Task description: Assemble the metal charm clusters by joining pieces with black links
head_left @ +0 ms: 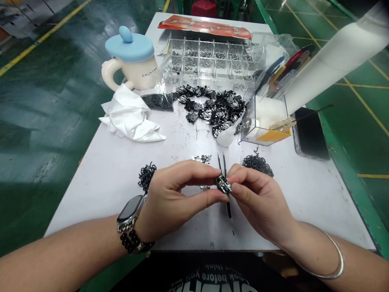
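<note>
- Part [224,185]: held over tweezers [229,210], between the hands.
- Left hand [173,200]: thumb and finger pinching part, likely steadying it.
- Right hand [263,200]: fingertips pinching its right side.
- Black piles [258,164] flank hands, presumably for short reach.

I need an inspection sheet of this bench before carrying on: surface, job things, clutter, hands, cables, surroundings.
Surface: white tabletop, dark marks visible.
Job's things: small black-and-metal part in hand; tweezers behind it in view; heap of similar-looking parts farther back; black curved pieces at the right.
Clutter: lidded mug, crumpled white tissue, phone.
Hands: left hand and right hand both pinch the part.
Cables: nothing seen.
Surroundings: green floor, yellow lines.
</note>
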Tool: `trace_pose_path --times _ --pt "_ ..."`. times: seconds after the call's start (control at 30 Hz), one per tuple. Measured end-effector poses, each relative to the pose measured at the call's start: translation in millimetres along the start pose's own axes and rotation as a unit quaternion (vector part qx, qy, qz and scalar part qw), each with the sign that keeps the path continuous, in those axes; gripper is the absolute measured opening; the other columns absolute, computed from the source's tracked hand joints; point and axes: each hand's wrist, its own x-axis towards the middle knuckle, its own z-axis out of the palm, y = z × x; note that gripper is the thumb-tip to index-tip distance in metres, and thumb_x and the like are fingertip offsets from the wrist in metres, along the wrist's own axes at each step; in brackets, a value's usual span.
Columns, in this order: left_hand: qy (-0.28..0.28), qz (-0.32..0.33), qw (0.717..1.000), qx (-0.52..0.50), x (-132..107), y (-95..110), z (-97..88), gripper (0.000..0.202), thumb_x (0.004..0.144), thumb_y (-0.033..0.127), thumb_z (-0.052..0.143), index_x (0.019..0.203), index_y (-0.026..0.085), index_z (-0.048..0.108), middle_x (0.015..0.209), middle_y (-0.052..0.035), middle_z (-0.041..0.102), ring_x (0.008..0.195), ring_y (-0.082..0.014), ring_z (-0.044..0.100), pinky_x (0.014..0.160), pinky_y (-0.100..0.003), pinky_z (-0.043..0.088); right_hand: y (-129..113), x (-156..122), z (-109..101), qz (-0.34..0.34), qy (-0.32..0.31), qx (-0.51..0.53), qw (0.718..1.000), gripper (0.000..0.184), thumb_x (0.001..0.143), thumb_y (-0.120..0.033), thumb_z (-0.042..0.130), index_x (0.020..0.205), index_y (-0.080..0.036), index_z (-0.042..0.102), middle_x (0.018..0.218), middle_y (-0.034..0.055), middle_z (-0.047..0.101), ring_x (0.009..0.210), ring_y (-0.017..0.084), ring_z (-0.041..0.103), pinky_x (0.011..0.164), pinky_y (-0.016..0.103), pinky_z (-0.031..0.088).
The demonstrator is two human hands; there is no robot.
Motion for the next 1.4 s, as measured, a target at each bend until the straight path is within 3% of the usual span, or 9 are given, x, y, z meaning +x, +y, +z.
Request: trace_pose_path --times 0.33,0.7,0.83,1.07,1.4 --pt "0.028 -0.032 0.999 0.013 1.8 1.3 2.8 0.028 0.063 0.012 0.081 0.089 0.016 0.071 0.083 -0.0025 0.072 0.075 -0.0128 0.069 0.071 -0.017 0.059 3.8 -0.2 -0.8 0.021 0.027 -0.033 0.999 0.003 0.081 -0.026 0.067 0.080 -0.024 0.067 0.076 -0.0022 0.058 0.075 0.008 0.052 0.069 0.020 0.041" --pt "0.022 -0.035 0.999 0.019 1.8 1.1 2.3 0.027 0.064 0.015 0.080 0.089 0.019 0.071 0.084 -0.0028 0.072 0.076 -0.0163 0.069 0.072 -0.025 0.062 2.4 1.6 -2.9 0.006 0.025 -0.068 0.997 0.002 0.081 -0.025 0.067 0.080 -0.026 0.069 0.077 -0.0009 0.057 0.075 0.010 0.051 0.067 0.022 0.040" --pt "0.019 -0.035 0.999 0.008 1.7 1.4 2.6 0.027 0.064 0.014 0.080 0.089 0.018 0.071 0.085 -0.0031 0.072 0.076 -0.0163 0.069 0.072 -0.024 0.062 2.6 1.8 -5.5 -0.006 0.032 -0.081 0.996 0.003 0.079 -0.024 0.069 0.077 -0.027 0.069 0.074 -0.0012 0.057 0.072 0.010 0.050 0.063 0.021 0.040" --pt "0.019 -0.036 0.999 0.005 1.5 2.5 2.5 0.027 0.064 0.012 0.080 0.089 0.017 0.071 0.085 -0.0026 0.072 0.077 -0.0140 0.070 0.073 -0.019 0.060 2.8 0.7 -4.7 0.004 0.033 -0.058 0.998 0.004 0.077 -0.023 0.070 0.076 -0.026 0.070 0.074 -0.0003 0.059 0.071 0.011 0.053 0.062 0.022 0.043" --pt "0.024 -0.032 0.999 0.016 0.9 1.1 4.4 0.026 0.065 0.012 0.079 0.089 0.017 0.071 0.084 -0.0040 0.072 0.076 -0.0150 0.069 0.071 -0.021 0.061 -1.6 1.5 4.0 0.042 0.064 0.018 0.997 0.006 0.070 -0.020 0.075 0.068 -0.023 0.070 0.071 -0.0010 0.061 0.065 0.008 0.055 0.061 0.018 0.047"
